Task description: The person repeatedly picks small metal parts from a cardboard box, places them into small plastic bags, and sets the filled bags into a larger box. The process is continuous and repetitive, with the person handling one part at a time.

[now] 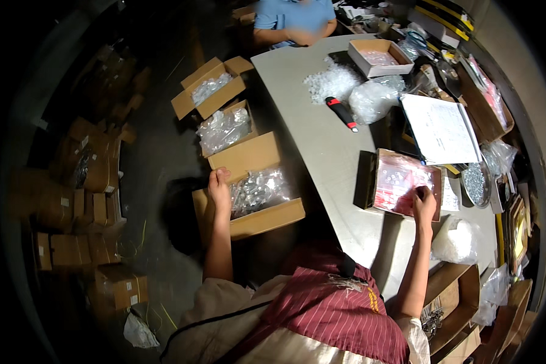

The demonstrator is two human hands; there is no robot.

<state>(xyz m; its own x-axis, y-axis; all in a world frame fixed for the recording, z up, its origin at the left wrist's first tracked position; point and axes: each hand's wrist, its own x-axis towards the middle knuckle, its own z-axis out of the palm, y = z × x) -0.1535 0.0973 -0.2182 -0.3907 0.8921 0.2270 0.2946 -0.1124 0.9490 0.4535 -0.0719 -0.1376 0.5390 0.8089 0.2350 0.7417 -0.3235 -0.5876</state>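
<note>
My left hand [220, 187] is closed at the corner of an open cardboard box [258, 227], with its fingers on the edge of a raised flap. Inside that box lies a clear plastic bag of shiny metal pieces [261, 191]. My right hand [425, 204] reaches into a shallow box [394, 212] on the table. Its fingers are bunched over small clear zip bags [397, 179] with red edges; what they pinch is hidden. Small whitish pieces lie on top of these bags.
On the table [303, 121] are a red-and-black cutter [342, 114], a pile of small clear pieces [333, 82], plastic bags and a notepad [440, 128]. Two more open boxes [209, 91] stand beyond mine. A person in blue [294, 21] is across the table.
</note>
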